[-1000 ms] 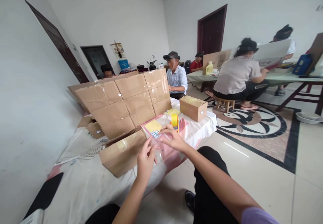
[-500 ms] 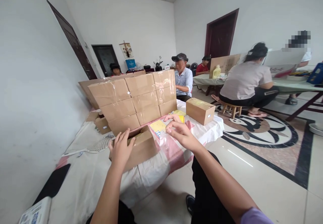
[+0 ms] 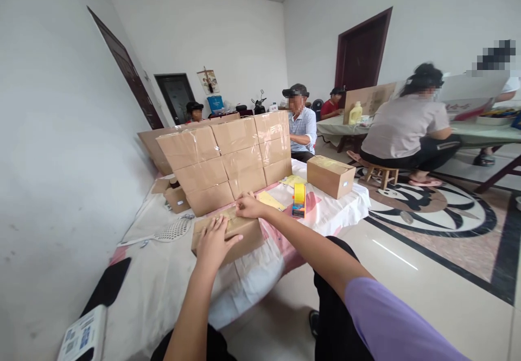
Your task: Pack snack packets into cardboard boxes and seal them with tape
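A cardboard box (image 3: pixel 246 241) sits at the near edge of the cloth-covered table, its top flaps down. Across its left top lies my left hand (image 3: pixel 214 236), fingers stretched out and thumb along the front edge. My right hand (image 3: pixel 247 207) is at the far right part of the box top with its fingers curled together; whatever they may hold is too small to make out. To the right stands a yellow tape roll (image 3: pixel 299 201) with orange and blue parts. A yellow printed sheet (image 3: pixel 272 201) lies just beyond my right wrist.
A taped wall of cardboard boxes (image 3: pixel 228 160) rises behind. Another closed box (image 3: pixel 330 177) stands at the right table end. An open small box (image 3: pixel 177 198), a white fly swatter (image 3: pixel 173 232) and a black phone-like slab (image 3: pixel 106 282) lie left. Several people sit at tables around.
The flaps of the box have come down. My left hand has flattened on its top, and my right hand has moved left from above the yellow sheet onto the box.
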Demonstrator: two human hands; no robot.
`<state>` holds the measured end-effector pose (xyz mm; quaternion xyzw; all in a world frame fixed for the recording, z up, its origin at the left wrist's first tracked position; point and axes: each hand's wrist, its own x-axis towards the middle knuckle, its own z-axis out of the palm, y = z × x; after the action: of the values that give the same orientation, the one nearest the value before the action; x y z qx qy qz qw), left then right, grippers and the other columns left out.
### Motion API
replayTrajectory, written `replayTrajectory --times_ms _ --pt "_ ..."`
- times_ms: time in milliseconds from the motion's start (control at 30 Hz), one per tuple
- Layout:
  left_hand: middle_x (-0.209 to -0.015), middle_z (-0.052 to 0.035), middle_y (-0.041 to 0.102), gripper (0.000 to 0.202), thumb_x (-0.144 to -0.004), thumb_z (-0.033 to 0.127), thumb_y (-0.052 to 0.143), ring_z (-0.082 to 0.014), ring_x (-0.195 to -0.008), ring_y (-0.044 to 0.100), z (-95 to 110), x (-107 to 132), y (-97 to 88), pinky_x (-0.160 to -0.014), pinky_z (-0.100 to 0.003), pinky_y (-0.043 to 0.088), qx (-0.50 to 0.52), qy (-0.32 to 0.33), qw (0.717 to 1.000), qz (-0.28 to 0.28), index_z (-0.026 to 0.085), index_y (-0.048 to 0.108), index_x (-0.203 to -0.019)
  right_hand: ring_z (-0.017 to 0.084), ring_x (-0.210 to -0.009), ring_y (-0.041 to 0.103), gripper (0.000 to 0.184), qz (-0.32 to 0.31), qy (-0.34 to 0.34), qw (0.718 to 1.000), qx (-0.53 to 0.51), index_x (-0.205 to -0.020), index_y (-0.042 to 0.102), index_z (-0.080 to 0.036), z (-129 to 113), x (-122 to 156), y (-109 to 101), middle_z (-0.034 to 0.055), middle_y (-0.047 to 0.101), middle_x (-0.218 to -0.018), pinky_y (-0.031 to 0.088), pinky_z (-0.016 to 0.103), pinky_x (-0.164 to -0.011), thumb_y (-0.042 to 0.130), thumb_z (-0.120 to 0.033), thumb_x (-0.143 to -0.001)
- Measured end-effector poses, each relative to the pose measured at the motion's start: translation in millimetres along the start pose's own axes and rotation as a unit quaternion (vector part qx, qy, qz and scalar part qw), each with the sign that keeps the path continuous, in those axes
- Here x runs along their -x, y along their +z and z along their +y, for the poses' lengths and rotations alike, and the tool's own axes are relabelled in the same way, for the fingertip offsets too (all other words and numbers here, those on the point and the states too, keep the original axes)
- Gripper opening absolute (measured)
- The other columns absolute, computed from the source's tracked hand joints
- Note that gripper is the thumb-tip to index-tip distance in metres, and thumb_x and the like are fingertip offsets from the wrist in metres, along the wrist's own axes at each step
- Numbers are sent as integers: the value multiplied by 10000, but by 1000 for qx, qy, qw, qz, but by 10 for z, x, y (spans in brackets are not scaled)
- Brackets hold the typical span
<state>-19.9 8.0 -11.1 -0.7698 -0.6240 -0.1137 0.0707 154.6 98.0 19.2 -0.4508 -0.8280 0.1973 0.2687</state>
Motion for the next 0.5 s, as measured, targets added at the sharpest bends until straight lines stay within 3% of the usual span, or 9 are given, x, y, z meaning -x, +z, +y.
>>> replayTrajectory --times_ms 133,233,300,367,433,500 --pt "-1549 -187 435 712 -896 535 605 -402 -1453 364 43 18 -31 -1115 -584 344 -27 16 999 4 264 416 -1527 309 -1227 383 147 9 -5 1000 22 -841 690 -175 66 -10 85 106 502 -1271 303 444 -1024 739 -295 -772" --pt "-1556 -174 432 559 -931 447 582 -416 -1441 378 80 44 -55 -1094 -597 350 -49 20 999 2 324 501 -1470 366 -1290 357 458 79 92 992 34 -1112 643 -207 96 -13 90 135 397 -1425 313 520 -1038 786 -327 -693" --pt "-1578 -129 411 503 -955 364 539 -406 -1451 361 90 62 -59 -1085 -630 342 -41 29 999 5 340 513 -1456 374 -1322 357 595 137 166 976 -28 -1273 549 -227 134 -17 93 145 396 -1448 315 539 -1055 749 -280 -715" --pt "-1584 -79 408 500 -961 285 495 -374 -1469 339 83 73 -45 -1100 -670 303 -25 56 998 15 350 506 -1456 334 -1281 445 491 142 192 964 -120 -1279 534 -205 184 9 106 142 505 -1359 359 489 -1048 651 -239 -803" --pt "-1553 -59 456 512 -952 236 469 -330 -1460 369 65 69 -14 -1142 -668 241 -8 91 995 26 349 513 -1449 283 -1150 567 288 112 184 959 -186 -1172 591 -168 236 91 141 120 622 -1188 434 415 -987 536 -249 -901" --pt "-1520 -59 503 511 -947 253 469 -307 -1412 441 59 57 19 -1167 -629 225 4 111 993 36 342 519 -1448 247 -1062 625 262 92 167 959 -209 -1093 626 -154 291 244 200 98 671 -1086 483 362 -932 437 -291 -973"
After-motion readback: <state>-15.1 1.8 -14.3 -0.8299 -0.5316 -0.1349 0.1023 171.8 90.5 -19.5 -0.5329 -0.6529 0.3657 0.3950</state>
